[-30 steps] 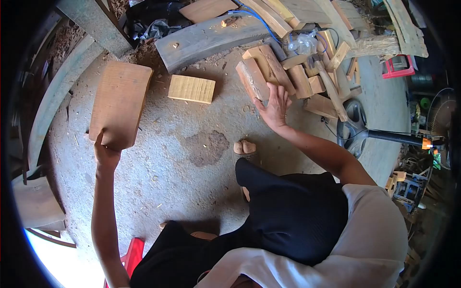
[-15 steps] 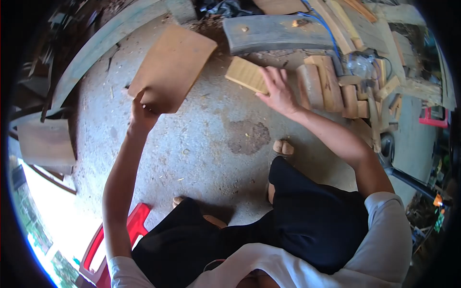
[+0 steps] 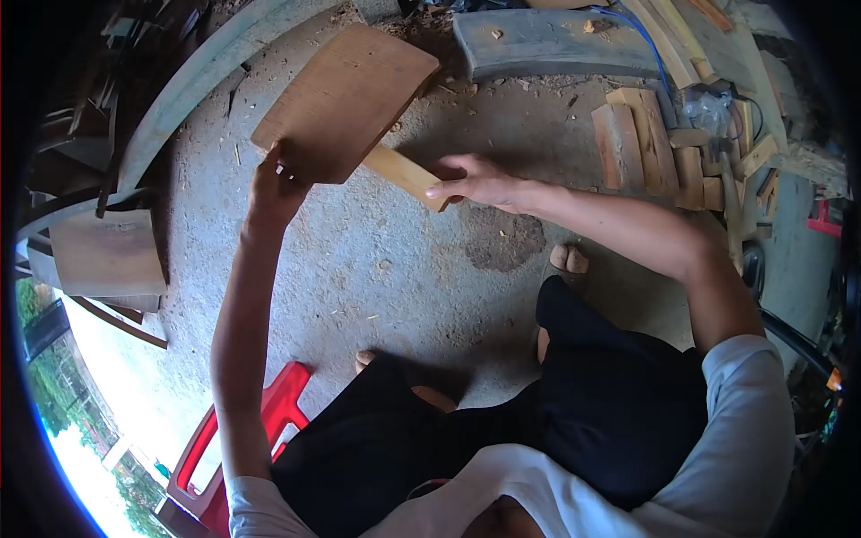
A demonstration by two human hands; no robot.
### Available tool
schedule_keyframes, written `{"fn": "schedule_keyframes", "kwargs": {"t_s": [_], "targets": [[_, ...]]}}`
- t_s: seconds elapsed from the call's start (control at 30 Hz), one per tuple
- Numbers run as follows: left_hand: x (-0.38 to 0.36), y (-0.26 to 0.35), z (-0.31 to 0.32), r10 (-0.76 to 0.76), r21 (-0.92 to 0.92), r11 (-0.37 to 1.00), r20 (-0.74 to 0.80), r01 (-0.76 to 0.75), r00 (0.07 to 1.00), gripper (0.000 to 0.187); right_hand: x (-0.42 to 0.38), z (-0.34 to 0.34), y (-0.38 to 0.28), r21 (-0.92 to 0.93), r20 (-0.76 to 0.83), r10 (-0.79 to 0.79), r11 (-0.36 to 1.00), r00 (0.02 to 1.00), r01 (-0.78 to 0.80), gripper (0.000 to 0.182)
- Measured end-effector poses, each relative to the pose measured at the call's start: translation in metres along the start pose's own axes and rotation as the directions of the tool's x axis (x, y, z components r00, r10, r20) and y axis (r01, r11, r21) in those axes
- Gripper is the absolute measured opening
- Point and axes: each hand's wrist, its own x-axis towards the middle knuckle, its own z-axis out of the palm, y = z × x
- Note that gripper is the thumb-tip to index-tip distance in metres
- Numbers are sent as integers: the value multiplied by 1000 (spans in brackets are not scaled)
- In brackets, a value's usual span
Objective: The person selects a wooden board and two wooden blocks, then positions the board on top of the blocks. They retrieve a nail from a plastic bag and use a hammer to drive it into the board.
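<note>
My left hand (image 3: 276, 186) grips the near left corner of a flat brown wooden board (image 3: 345, 99), held tilted above the concrete floor. In my right hand (image 3: 477, 182) is a pale yellowish wood block (image 3: 402, 175), its fingers wrapped over the block's right end. The far end of the block slips behind the board's lower right edge in this view, so that end is hidden. Both arms reach forward over the floor, with the two pieces side by side in front of me.
Short wood pieces (image 3: 639, 143) are stacked at the right. A grey curved slab (image 3: 552, 43) lies at the back, and a long curved plank (image 3: 193, 99) runs along the left. Another board (image 3: 108, 255) leans at the far left. A red plastic chair (image 3: 285, 399) stands beside my left leg.
My right hand has brought the wood block left and nearer, turning it until its end lies behind the board. The board has tilted slightly in my left hand. The whole view has shifted a little.
</note>
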Motion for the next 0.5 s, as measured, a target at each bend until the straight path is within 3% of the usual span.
{"fn": "schedule_keyframes", "kwargs": {"t_s": [0.17, 0.23, 0.33, 0.4, 0.43, 0.5], "targets": [[11, -4, -13, 10, -28, 1000, -29, -11, 1000, 32, 19, 30, 1, 113, 142, -20, 994, 990, 4, 65], [13, -4, -13, 6, -34, 999, -28, -7, 1000, 33, 39, 40, -9, 165, 90, -24, 986, 996, 9, 55], [8, -4, -3, 18, -7, 1000, -6, -18, 1000, 38, 83, 41, -24, 91, -96, -143, 984, 985, 151, 43], [6, -7, 2, 6, -6, 1000, -25, -6, 1000, 39, 92, 37, -25, -411, -265, -530, 818, 806, 403, 36], [5, -9, 3, 3, -13, 1000, -63, -4, 998, 39, 94, 30, -24, -409, -269, -527, 820, 806, 399, 36], [11, -10, -4, -7, -3, 1000, -45, 7, 999, 39, 92, 22, -27, -530, -221, -381, 820, 898, 218, 35]]}}
